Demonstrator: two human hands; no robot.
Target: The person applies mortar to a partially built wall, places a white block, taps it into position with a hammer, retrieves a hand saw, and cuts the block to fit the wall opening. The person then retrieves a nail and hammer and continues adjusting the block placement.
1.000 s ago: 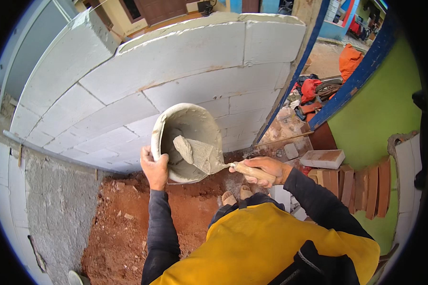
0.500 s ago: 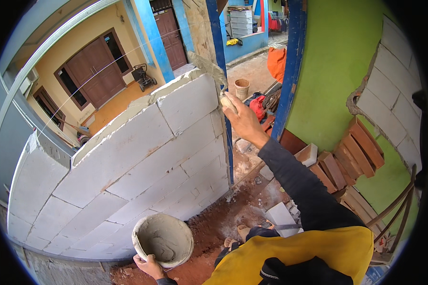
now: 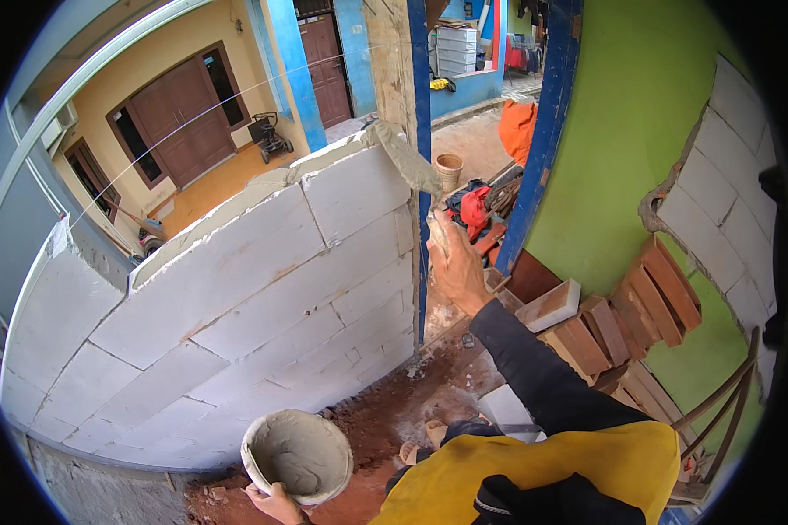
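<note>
**Trowel with mortar, at the end of a white block wall**

Step in hand: spreading mortar, by all appearance, along the top of the wall, which fills the 9 o'clock side.

Right hand: just off centre toward 3 o'clock; fingers curled snugly round the grip end of the trowel.

Trowel: at 12 o'clock, at the wall's far end beside the wooden post. Blade coated in wet grey mortar, tip toward 11 o'clock; whether it presses on the block cannot be told.

Left hand: at 7 o'clock; fingers pinching the near rim of the bucket, some hidden beneath.

Bucket: also at 7 o'clock; round, pale-rimmed, tilted open to view, inside smeared with mortar.

Mortar layer: at 11 o'clock; grey, uneven, rough-edged along the block tops.

Next move, in judgement: calls for a controlled wrist and a blade angled to lay mortar onto the end block without spilling over its edge, the bucket kept steady.
</note>
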